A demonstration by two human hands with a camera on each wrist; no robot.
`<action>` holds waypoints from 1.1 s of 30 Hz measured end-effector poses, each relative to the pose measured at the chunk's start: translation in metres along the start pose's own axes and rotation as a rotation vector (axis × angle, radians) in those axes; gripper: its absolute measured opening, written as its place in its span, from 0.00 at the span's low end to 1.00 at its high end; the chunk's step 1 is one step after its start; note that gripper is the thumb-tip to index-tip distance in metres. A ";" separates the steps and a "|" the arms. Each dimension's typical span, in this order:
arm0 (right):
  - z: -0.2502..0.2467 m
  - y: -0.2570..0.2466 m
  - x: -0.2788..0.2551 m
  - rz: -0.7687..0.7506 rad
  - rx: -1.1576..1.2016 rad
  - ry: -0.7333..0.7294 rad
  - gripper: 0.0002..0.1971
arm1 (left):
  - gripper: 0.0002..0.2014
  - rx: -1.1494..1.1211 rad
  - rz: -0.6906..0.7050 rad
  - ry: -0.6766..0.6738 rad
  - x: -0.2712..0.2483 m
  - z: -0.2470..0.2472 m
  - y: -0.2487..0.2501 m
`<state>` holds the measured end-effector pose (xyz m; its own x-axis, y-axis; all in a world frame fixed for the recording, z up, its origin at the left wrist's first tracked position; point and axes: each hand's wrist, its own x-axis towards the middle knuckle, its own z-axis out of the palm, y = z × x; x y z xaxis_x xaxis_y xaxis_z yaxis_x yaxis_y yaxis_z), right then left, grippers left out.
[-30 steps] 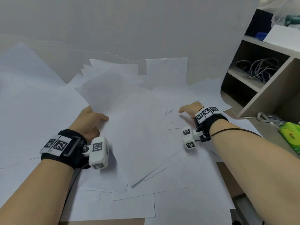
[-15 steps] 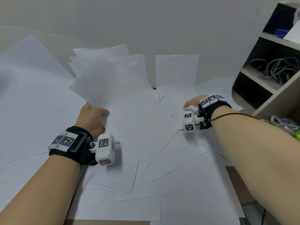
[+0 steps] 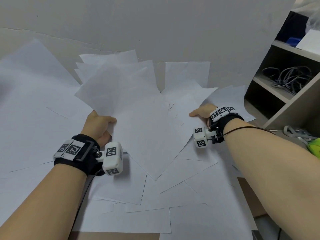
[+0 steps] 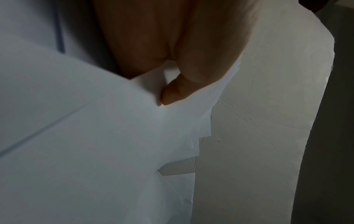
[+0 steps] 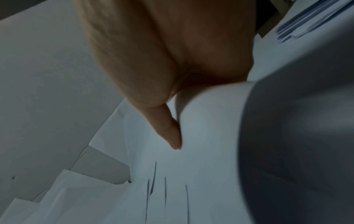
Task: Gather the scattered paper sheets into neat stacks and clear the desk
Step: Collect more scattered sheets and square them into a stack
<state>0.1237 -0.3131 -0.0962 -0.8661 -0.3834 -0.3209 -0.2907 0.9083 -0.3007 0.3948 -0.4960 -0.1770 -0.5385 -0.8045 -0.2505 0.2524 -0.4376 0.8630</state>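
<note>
White paper sheets [image 3: 173, 213] lie scattered and overlapping all over the desk [image 3: 112, 236]. A loose bundle of sheets [image 3: 143, 129] spans the space between my hands, its far corners fanned toward the wall. My left hand [image 3: 103, 122] pinches the bundle's left edge, with the thumb [image 4: 172, 94] on top and the fingers hidden beneath. My right hand [image 3: 199, 114] holds the right edge the same way, its thumb [image 5: 172, 136] pressing down on the paper [image 5: 201, 174] that curls over the hidden fingers.
A grey wall [image 3: 155, 23] rises right behind the desk. At the right stands an open shelf unit [image 3: 294, 104] holding coiled cables [image 3: 290, 78]. A green object [image 3: 314, 148] lies at the right edge. Bare brown desk shows at the front.
The bundle between my hands has swung and lifted at the left, its far corners fanning out toward the wall. Both hands keep their hold in about the same places.
</note>
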 end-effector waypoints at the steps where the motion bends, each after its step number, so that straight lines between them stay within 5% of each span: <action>1: 0.000 0.000 0.000 0.002 -0.012 -0.006 0.19 | 0.20 0.004 -0.002 0.001 -0.002 0.001 0.001; 7: 0.004 0.001 -0.003 -0.033 -0.008 0.052 0.26 | 0.20 0.026 -0.014 0.006 -0.005 0.002 0.004; 9: 0.001 0.001 -0.008 -0.074 0.101 0.121 0.15 | 0.20 0.027 -0.017 0.001 -0.006 0.001 0.004; 10: -0.002 0.002 -0.012 -0.094 0.163 0.173 0.07 | 0.20 0.024 -0.017 -0.005 -0.006 0.001 0.003; 13: -0.019 0.006 -0.022 -0.146 0.321 0.419 0.17 | 0.20 0.001 -0.025 -0.017 -0.013 0.004 0.004; 22: -0.077 -0.012 -0.087 -0.212 0.587 0.891 0.13 | 0.22 0.064 -0.122 0.018 -0.034 0.024 -0.001; 29: -0.105 -0.023 -0.114 -0.220 0.873 1.015 0.08 | 0.22 0.057 -0.119 0.025 -0.053 0.036 -0.001; 33: -0.100 -0.028 -0.121 -0.187 1.020 0.914 0.09 | 0.20 0.013 -0.101 0.026 -0.037 0.032 -0.007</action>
<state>0.1955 -0.2756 0.0410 -0.9194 0.1197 0.3747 -0.3508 0.1814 -0.9187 0.3871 -0.4504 -0.1600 -0.5392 -0.7669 -0.3480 0.1874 -0.5122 0.8382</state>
